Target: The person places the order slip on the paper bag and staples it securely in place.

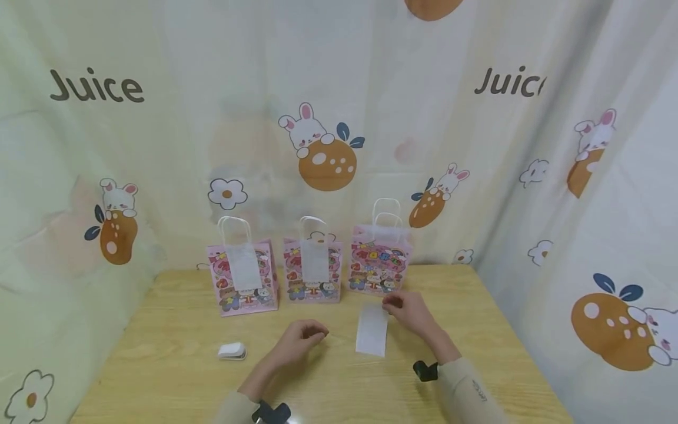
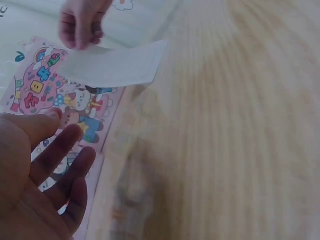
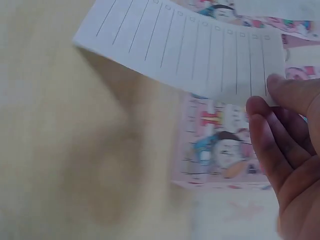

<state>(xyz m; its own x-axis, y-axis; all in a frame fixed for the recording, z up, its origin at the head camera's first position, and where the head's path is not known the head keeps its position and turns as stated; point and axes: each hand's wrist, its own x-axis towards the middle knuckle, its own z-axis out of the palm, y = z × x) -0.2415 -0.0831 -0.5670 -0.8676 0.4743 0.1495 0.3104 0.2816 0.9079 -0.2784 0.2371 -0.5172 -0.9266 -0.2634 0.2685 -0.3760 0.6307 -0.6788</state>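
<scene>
The right hand pinches the white paper, a pink bag at its twelve o'clock; the loose, empty left hand is at nine; this looks like carrying, and the next move likely needs a steady pinch.

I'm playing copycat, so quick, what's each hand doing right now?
Left hand: open, fingers loosely bent, holding nothing.
Right hand: closed, pinching the white paper slip at one end.

Narrow gaps between bags beyond sheet
</scene>
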